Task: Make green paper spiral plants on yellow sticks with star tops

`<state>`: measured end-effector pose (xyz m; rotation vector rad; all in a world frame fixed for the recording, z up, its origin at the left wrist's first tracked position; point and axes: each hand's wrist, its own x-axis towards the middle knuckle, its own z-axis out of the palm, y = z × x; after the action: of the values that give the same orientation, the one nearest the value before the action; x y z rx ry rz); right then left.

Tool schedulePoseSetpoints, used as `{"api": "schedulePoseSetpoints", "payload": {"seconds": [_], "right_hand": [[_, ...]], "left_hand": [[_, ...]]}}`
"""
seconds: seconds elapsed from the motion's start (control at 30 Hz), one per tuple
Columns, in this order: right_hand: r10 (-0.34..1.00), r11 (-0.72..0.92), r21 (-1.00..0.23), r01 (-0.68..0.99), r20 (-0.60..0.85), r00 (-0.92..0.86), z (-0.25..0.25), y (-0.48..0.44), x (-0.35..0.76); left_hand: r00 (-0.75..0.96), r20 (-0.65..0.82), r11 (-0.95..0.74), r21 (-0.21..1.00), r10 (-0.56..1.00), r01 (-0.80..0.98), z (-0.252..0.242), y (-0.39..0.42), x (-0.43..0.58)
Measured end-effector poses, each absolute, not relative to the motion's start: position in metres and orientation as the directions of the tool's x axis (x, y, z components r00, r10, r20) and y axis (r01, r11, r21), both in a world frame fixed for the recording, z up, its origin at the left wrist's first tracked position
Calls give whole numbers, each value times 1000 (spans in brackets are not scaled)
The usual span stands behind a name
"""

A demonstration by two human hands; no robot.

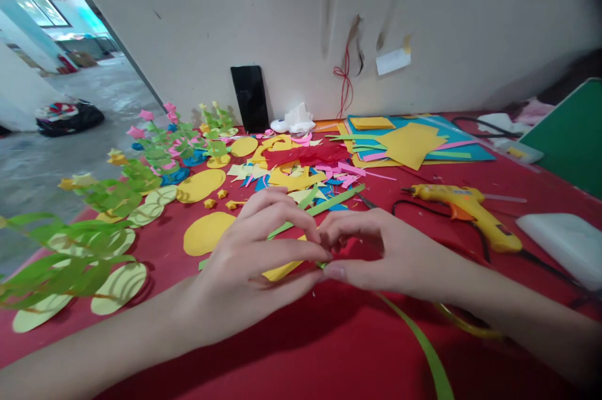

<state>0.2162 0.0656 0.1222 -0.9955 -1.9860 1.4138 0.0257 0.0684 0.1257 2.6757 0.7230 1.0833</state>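
My left hand (263, 246) and my right hand (376, 246) meet at the fingertips over the red tabletop (301, 350). Both pinch a small bit of green paper strip (322, 264), mostly hidden by the fingers. A long green strip (423, 340) curves from beneath my right hand toward the front edge; whether it joins the pinched bit is hidden. Behind my left hand lies a round yellow paper disc (207, 234). More green strips (329, 202) lie just beyond the fingers, beside the tip of a dark pointed tool (365, 200), partly covered.
Paper plants with stars (160, 143) line the left side. Colourful scraps (291, 174) cover the middle back. A black phone (250, 99) leans on the wall. On the right lie a yellow glue gun (470, 212), its cord, and a white block (564, 243). Blue sheets (470, 146) sit behind.
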Motion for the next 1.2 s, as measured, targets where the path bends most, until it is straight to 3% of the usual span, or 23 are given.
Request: {"api": "schedulePoseSetpoints", "payload": {"seconds": [0.5,1.2], "right_hand": [[751,281,-906,316,3,-660,127,74,225],[762,198,-924,328,-66,-645,125,68,218]], "left_hand": [[602,619,-862,318,503,394,131,67,27],[639,571,-850,435,516,298,123,68,24]]}}
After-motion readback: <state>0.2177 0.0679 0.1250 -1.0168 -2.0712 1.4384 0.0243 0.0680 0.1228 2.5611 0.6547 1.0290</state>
